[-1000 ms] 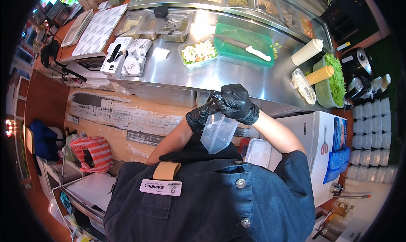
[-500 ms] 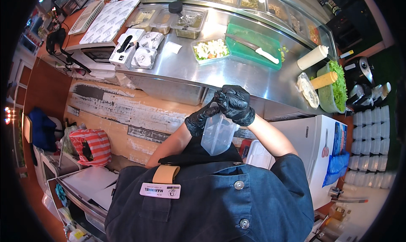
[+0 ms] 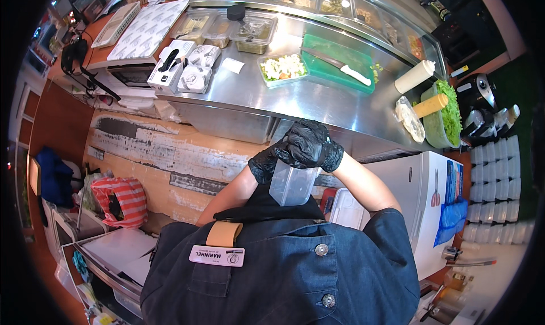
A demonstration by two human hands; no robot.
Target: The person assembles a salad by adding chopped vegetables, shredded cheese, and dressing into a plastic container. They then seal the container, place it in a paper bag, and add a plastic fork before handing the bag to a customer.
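Both my hands wear black gloves and meet just off the near edge of the steel counter. A clear rectangular plastic container hangs tilted beneath them, close to my chest. My left hand is closed at the container's upper left side. My right hand is clenched over its top end, pressed against the left fingers. What the right fingers hold, if anything, is hidden. On the counter beyond sits a clear tub of chopped salad, beside a green cutting board with a white-handled knife on it.
Two squeeze bottles, one cream and one yellow, stand near a tub of lettuce at the right. Lidded containers line the back left. A glass-fronted ingredient display borders the far side. A white fridge stands at my right.
My right hand has turned and closed down over the left fingers. The container has shifted slightly, and less of its upper part shows.
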